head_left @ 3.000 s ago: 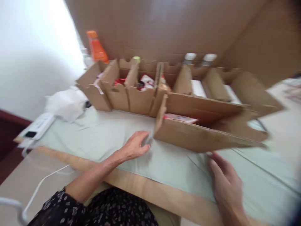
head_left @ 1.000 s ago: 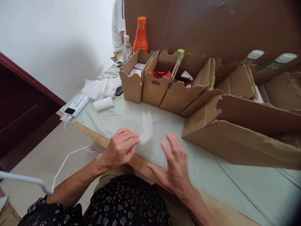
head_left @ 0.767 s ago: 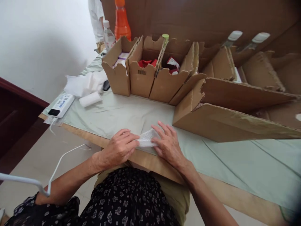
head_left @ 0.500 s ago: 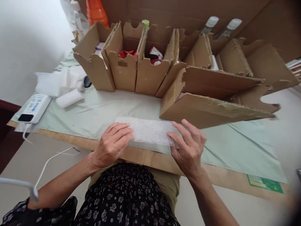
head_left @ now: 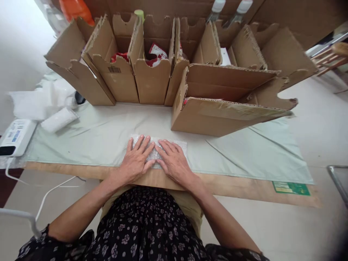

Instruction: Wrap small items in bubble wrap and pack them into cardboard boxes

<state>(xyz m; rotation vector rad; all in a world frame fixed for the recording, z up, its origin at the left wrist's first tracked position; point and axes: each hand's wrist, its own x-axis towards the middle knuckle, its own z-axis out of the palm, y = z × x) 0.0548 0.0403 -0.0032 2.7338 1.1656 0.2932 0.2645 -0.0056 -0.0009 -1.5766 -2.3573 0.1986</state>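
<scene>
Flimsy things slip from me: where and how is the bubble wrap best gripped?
Probably pinch the bubble wrap by its right end, thumb and finger coming from the right. It lies flat on the pale green cloth; the left hand and right hand cover much of it, but that end shows beyond them.

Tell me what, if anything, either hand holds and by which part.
Nothing is held; the left hand and right hand lie flat atop the bubble wrap.
</scene>
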